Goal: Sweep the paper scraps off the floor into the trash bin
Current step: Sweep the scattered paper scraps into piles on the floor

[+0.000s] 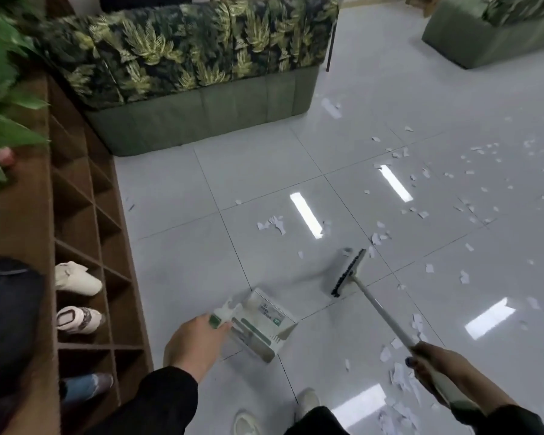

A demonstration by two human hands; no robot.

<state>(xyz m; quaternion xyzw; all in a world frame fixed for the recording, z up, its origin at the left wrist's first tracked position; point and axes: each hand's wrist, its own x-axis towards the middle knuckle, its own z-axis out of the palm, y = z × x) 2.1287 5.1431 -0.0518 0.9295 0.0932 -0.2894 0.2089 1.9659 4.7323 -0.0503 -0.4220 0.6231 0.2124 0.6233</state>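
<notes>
Dustpan [259,324] sits low over the tiled floor [182,189], its open mouth turned toward the broom head [349,273]. Your left hand [193,343] grips its green-and-white handle with fingers curled round it; I judge this hold is meant to keep the lip down as a catch. Whether the lip actually touches the tile cannot be told. The pan is pale moulded plastic with a printed label inside and ribbed side walls.

Your right hand [434,364] is closed round the lower end of the broom's pale shaft, which slants up and away to the head. The head is a flat bar with a dark bristle strip, set just beside the pan's mouth; motion blur lies on its left side.

Paper scraps [399,376] lie thickest near your right hand toward the bottom edge of the floor, with a thin scatter across the right half and a small cluster [272,226] near the middle. They are white, torn, irregular and thin, and will likely slide easily on the glossy, reflective tile.

No trash bin is in view. The sweeping looks barely begun.

A leaf-print sofa [195,64] with a green ribbed base stands at the far edge; a brown lattice shoe rack [85,215] holding shoes runs along the left edge.
</notes>
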